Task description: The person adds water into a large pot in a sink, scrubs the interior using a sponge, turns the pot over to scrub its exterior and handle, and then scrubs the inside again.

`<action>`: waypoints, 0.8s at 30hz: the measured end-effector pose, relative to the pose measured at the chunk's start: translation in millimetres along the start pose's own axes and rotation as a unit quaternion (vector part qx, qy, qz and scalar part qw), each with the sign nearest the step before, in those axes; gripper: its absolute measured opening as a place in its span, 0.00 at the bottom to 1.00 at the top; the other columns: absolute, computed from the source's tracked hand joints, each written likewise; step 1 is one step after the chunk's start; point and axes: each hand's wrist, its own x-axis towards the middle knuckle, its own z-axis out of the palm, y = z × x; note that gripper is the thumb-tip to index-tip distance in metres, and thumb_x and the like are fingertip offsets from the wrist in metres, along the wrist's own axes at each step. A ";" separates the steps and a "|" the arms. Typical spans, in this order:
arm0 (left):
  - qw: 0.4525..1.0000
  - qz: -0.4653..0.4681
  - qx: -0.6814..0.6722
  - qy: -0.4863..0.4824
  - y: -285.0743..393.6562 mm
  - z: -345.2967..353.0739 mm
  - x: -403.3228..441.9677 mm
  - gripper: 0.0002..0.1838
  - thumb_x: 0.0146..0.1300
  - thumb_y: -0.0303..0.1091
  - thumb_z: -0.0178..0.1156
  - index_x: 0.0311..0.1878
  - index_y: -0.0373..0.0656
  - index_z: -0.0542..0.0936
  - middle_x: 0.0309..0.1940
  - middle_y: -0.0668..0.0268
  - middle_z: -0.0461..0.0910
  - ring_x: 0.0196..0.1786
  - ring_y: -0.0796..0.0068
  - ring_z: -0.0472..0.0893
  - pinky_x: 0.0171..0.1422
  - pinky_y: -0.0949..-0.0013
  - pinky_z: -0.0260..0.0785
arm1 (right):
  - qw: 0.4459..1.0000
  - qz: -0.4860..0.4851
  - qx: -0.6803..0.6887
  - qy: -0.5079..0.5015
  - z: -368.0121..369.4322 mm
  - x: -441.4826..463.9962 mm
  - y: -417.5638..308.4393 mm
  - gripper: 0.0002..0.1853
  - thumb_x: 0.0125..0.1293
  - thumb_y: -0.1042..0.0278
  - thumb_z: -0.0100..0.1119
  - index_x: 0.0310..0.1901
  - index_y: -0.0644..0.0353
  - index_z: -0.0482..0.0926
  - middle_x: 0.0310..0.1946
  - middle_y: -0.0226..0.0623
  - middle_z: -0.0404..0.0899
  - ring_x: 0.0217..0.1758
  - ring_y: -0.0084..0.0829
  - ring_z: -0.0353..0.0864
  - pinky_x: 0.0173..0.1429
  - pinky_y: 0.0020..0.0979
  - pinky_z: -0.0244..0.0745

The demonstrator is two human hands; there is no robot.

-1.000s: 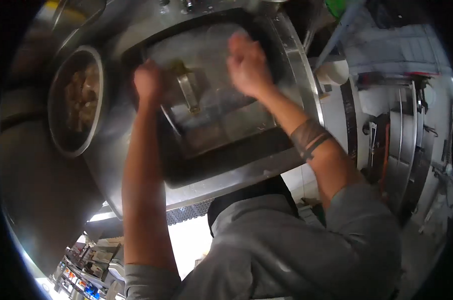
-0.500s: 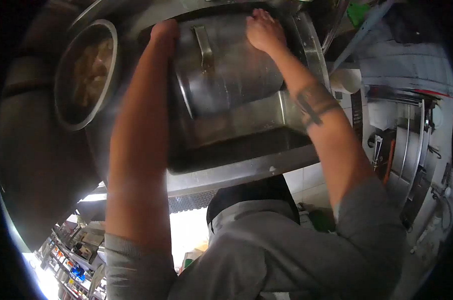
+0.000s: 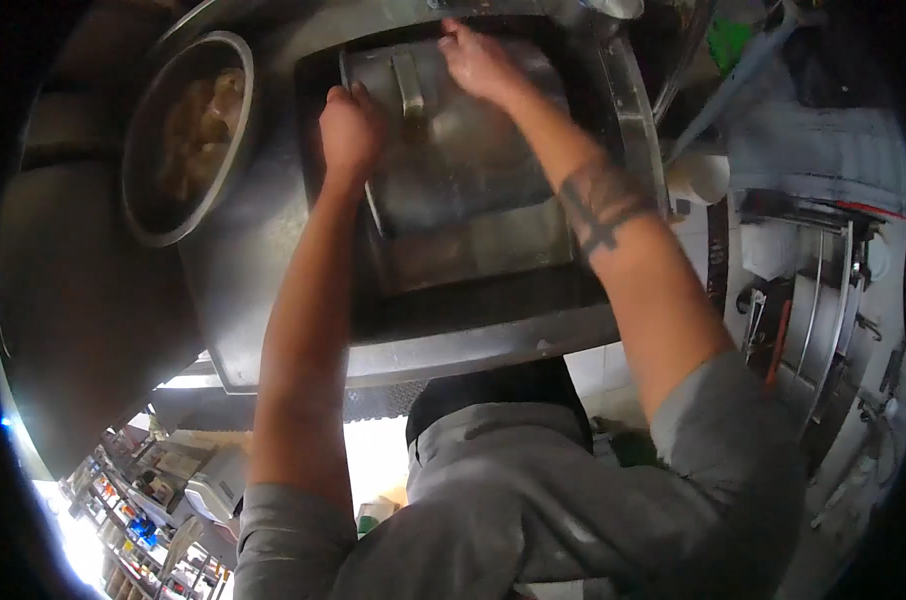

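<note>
A large rectangular metal lid with a strap handle lies inside a stainless-steel sink, over what looks like a metal pan. My left hand is closed around the lid's left edge, thumb uppermost. At the far edge, my right hand has its fingers hooked over the rim; they are partly blurred. Left of the sink stands a round metal bowl holding pale brownish pieces of food.
A tap or pipe rises at the sink's right. Farther right are a white cylindrical container and a metal rack. Shelves crowded with goods show at the lower left. Dark metal equipment fills the left side.
The metal lid sits lower in the sink and looks smaller. My left hand has come nearer and to the right; my right hand has shifted left along the far edge.
</note>
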 end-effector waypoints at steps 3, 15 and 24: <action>1.000 -0.022 0.003 -0.003 4.2 -2.6 0.1 0.22 0.78 0.47 0.50 0.43 0.32 0.77 0.40 0.36 0.84 0.49 0.32 0.83 0.54 0.42 0.74 | 0.975 -0.102 0.190 -0.053 -0.6 -68.0 -17.6 0.27 0.79 0.56 0.49 0.73 0.61 0.70 0.77 0.48 0.66 0.81 0.51 0.62 0.82 0.50 0.57; 0.999 -0.041 -0.026 0.002 5.7 -6.6 -3.9 0.21 0.76 0.47 0.52 0.41 0.34 0.78 0.40 0.38 0.84 0.48 0.32 0.83 0.53 0.42 0.75 | 0.968 -0.230 -0.100 -0.028 -8.4 -36.3 0.4 0.20 0.74 0.65 0.56 0.66 0.55 0.79 0.77 0.38 0.67 0.84 0.48 0.57 0.85 0.57 0.48; 0.999 -0.036 0.006 -0.009 7.9 -11.3 -2.5 0.22 0.78 0.47 0.48 0.46 0.33 0.77 0.42 0.36 0.85 0.50 0.33 0.84 0.55 0.41 0.76 | 0.911 -0.360 -0.177 -0.096 -14.5 -74.3 7.7 0.27 0.72 0.62 0.59 0.72 0.50 0.74 0.76 0.34 0.69 0.83 0.46 0.59 0.85 0.55 0.51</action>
